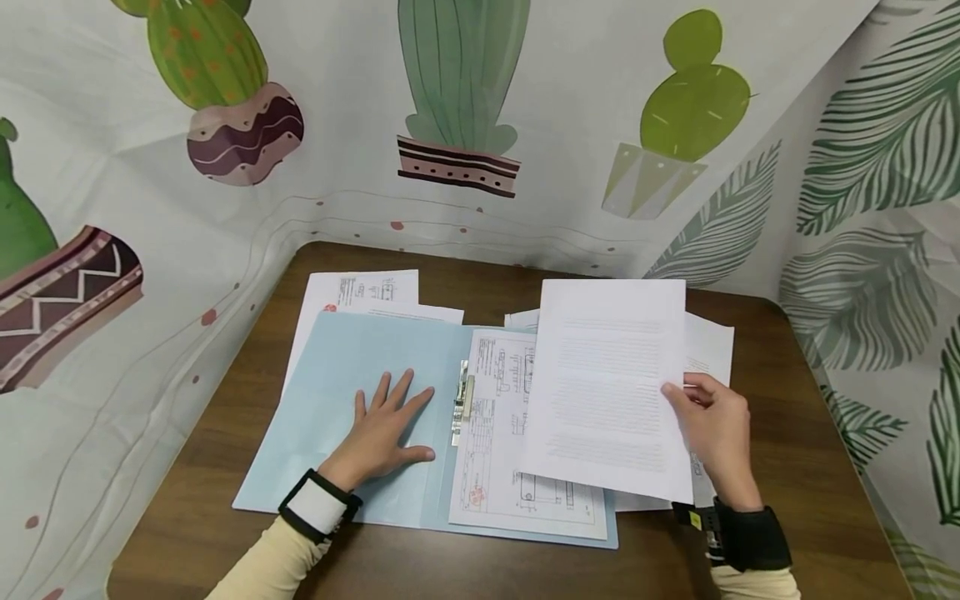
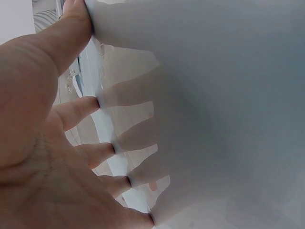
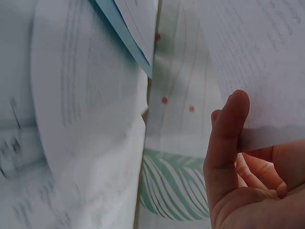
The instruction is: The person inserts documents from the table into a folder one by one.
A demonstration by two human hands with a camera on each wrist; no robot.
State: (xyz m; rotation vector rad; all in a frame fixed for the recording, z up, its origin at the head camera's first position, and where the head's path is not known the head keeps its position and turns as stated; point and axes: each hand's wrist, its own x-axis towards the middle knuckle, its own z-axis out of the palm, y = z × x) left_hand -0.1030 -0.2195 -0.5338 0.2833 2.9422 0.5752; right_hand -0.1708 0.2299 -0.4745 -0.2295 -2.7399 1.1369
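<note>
A light blue folder (image 1: pixel 360 350) lies spread on the table, its metal clip (image 1: pixel 462 404) along the spine. The left hand (image 1: pixel 382 437) rests on the folder's left cover with fingers spread; in the left wrist view its fingertips (image 2: pixel 107 149) touch the glossy blue surface. The right hand (image 1: pixel 716 425) pinches the right edge of a white printed sheet (image 1: pixel 607 383) between thumb and fingers. That sheet is raised over the folder's right side and hides part of the drawing sheet (image 1: pixel 487 458) lying there. In the right wrist view, the thumb (image 3: pixel 233 119) lies against the held sheet (image 3: pixel 267 62).
Papers (image 1: pixel 363 287) with drawings and a red stamp stick out behind the folder at upper left. More loose sheets (image 1: pixel 711 346) lie under the raised sheet at right. The brown wooden table (image 1: pixel 795 467) meets a cactus-print cloth (image 1: pixel 337 208) at its back edge.
</note>
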